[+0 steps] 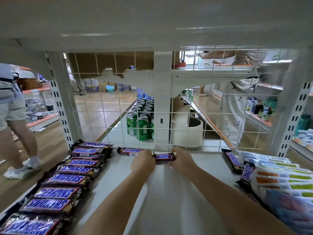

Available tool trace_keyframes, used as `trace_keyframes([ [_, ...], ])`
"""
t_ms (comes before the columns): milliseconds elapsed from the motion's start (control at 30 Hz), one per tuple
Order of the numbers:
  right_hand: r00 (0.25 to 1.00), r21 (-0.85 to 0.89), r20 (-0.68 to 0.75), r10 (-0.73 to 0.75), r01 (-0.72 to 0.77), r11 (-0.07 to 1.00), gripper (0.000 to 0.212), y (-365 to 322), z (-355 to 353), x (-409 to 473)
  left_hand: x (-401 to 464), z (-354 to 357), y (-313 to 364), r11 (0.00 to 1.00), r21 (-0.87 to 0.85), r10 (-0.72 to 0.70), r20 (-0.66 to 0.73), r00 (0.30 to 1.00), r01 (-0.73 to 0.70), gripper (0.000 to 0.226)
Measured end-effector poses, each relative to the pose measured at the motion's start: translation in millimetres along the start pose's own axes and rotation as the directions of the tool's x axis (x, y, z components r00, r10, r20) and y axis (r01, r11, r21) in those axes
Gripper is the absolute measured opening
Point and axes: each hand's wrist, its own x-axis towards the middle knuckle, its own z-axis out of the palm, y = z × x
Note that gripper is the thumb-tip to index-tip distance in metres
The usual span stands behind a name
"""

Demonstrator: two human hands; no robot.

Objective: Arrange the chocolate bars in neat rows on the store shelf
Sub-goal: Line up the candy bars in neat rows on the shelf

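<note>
Brown chocolate bar [165, 157] pinched between left hand [143, 162] and right hand [182, 161].

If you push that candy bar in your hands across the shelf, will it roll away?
Probably not: the Snickers bar looks flat, so it should slide, not roll. Its glossy wrapper may be slippery on the smooth shelf. Both hands pinch its ends without it sagging, so it seems fairly stiff.

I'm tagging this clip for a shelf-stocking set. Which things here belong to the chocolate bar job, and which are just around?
Part of the job:
- held bar, gripped by left hand and right hand
- bar behind it
- left row of bars
- loose bars at right
- shelf

Just around:
- flat packets
- green cans
- wire grid
</note>
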Motion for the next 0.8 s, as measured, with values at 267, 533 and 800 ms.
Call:
trace_keyframes([
  [267, 0.999, -0.207, -0.054, -0.008, -0.003, 0.978, 0.021, 4.9, 12.2, 22.0, 15.5, 9.1, 5.3, 0.945, 0.307, 0.152, -0.115, 0.982, -0.111, 0.021],
  [533, 0.996, -0.3, -0.057, -0.063, 0.043, 0.953, 0.03, 1.0, 7.8, 17.0, 2.8, -0.6, 14.7, 0.865, 0.46, 0.293, -0.142, 0.946, -0.199, 0.024],
  [800, 0.995, -0.279, -0.068, -0.08, 0.058, 0.959, 0.035, 0.9, -12.4, -26.3, -39.2, 2.6, 16.7, 0.945, 0.09, 0.319, -0.047, 0.946, -0.314, 0.026],
])
